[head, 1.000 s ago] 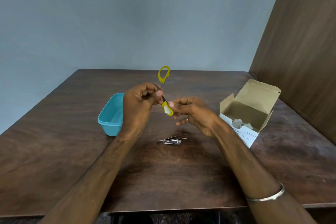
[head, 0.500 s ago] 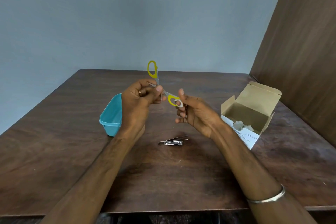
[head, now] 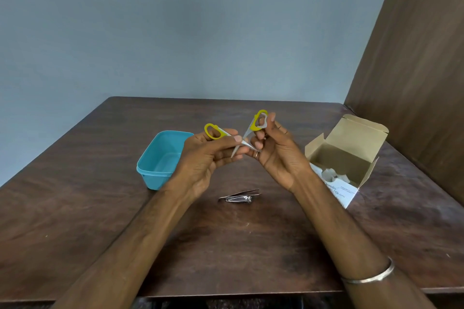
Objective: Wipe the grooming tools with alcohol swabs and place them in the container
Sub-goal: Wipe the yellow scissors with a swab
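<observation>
Small scissors with yellow handle loops [head: 247,133] are held spread apart above the table, between both hands. My left hand [head: 208,155] grips one arm near the pivot, its yellow loop sticking out at upper left. My right hand [head: 276,150] pinches the other yellow loop, with what looks like a white swab [head: 262,121] pressed on it. A steel nail clipper and tweezers [head: 239,197] lie on the table below my hands. The teal container [head: 160,160] stands to the left, partly behind my left hand.
An opened cardboard swab box [head: 346,160] with white swabs inside sits at the right. A brown wooden panel [head: 414,83] rises along the table's right side. The dark wooden table [head: 75,195] reaches back to a grey wall.
The scissors have turned and spread wider: one yellow loop dropped to the left over my left hand, the other rose up right with my right hand's fingers.
</observation>
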Tool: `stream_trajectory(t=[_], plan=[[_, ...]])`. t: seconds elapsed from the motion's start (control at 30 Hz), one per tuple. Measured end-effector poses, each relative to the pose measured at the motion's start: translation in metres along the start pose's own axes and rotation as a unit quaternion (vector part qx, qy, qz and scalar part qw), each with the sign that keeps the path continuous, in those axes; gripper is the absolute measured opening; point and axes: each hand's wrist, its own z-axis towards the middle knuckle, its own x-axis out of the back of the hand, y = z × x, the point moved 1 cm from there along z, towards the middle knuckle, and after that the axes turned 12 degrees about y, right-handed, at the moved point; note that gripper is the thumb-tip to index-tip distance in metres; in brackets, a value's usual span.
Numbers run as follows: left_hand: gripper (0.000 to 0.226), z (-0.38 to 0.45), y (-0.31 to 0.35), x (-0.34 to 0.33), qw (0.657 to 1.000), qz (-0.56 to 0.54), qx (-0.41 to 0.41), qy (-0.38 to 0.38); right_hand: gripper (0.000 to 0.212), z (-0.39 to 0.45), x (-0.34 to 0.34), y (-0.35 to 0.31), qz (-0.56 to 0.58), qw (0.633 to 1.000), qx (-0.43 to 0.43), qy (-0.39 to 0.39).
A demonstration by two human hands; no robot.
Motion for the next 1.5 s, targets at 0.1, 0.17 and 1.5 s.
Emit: stream_trajectory(t=[0.1, 0.17, 1.5], plan=[[0.025, -0.004, -0.006, -0.004, 0.999, 0.028, 0.005, -0.018, 0.030, -0.002, -0.002, 0.002, -0.037, 0.998, 0.025, 0.041], [0.022, -0.005, -0.008, -0.006, 0.999, 0.028, 0.011, -0.022, 0.032, -0.003, -0.002, 0.003, -0.062, 0.995, 0.044, 0.060], [0.015, 0.002, -0.010, 0.001, 0.986, 0.116, -0.123, 0.009, 0.032, 0.006, 0.018, 0.000, -0.180, 0.975, 0.104, 0.077]])
